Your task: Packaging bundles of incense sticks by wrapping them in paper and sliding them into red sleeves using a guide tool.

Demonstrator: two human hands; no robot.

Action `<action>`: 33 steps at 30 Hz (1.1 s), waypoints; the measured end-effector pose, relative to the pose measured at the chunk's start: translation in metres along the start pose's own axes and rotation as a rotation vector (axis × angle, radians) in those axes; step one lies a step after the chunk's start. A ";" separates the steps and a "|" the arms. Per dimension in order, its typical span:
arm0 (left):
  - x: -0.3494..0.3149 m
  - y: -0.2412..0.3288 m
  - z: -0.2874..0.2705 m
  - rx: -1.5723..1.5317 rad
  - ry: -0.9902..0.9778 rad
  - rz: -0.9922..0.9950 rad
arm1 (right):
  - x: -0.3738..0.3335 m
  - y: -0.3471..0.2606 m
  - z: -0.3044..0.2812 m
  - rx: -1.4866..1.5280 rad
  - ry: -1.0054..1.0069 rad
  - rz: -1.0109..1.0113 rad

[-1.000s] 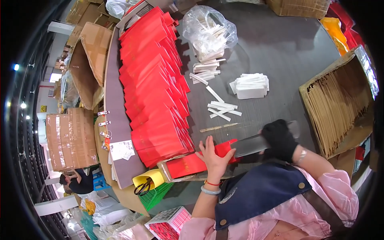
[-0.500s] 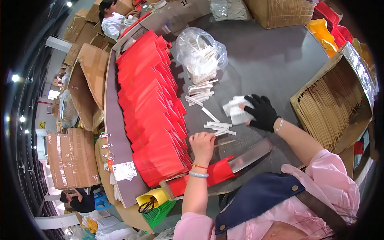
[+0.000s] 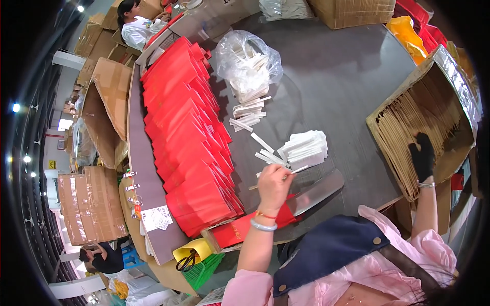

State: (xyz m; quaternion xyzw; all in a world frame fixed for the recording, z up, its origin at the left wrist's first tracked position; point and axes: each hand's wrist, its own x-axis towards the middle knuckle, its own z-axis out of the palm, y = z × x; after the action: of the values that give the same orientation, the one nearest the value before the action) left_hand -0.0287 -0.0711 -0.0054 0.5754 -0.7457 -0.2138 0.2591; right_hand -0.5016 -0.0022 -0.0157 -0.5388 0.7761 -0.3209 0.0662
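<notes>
My left hand (image 3: 273, 187) pinches a slim white strip (image 3: 300, 169) above the dark table (image 3: 352, 97). Under and beyond it lie loose white strips (image 3: 263, 142) and a stack of white paper packets (image 3: 306, 148). My right hand (image 3: 422, 159), in a black glove, reaches into an open carton (image 3: 462, 76) at the right. Its fingers are apart against the thin brown flat pieces (image 3: 403, 137) packed on edge there. Nearest me on the table, a red sleeve (image 3: 229, 234) lies with a clear, shiny plate (image 3: 321, 191) sticking out.
Overlapping red bags (image 3: 189, 137) form a long row at the left. A clear plastic bag of white strips (image 3: 247, 64) sits behind the loose ones. A yellow holder with scissors (image 3: 188, 257) stands at the near left edge. Another person (image 3: 137, 28) works at the far left.
My right hand has left the white packets and moved right into the carton. The left hand has shifted slightly right and now lifts a strip. The packets lie uncovered.
</notes>
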 end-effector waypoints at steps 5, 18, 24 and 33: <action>0.011 0.000 0.039 0.035 0.051 0.146 | -0.015 0.075 -0.018 -0.382 -0.116 0.006; 0.005 0.002 0.043 0.033 0.056 0.122 | -0.018 0.101 -0.014 -0.363 0.094 0.202; 0.000 -0.007 0.045 0.054 0.053 0.124 | -0.025 0.004 -0.004 0.268 0.173 0.146; 0.010 -0.001 0.045 -0.010 0.037 0.064 | -0.083 -0.100 0.104 0.722 -0.164 0.060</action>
State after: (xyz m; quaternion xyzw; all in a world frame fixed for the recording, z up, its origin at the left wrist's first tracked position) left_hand -0.0584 -0.0801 -0.0391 0.5536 -0.7578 -0.1986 0.2825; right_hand -0.3412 0.0046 -0.0608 -0.4817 0.6205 -0.5275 0.3234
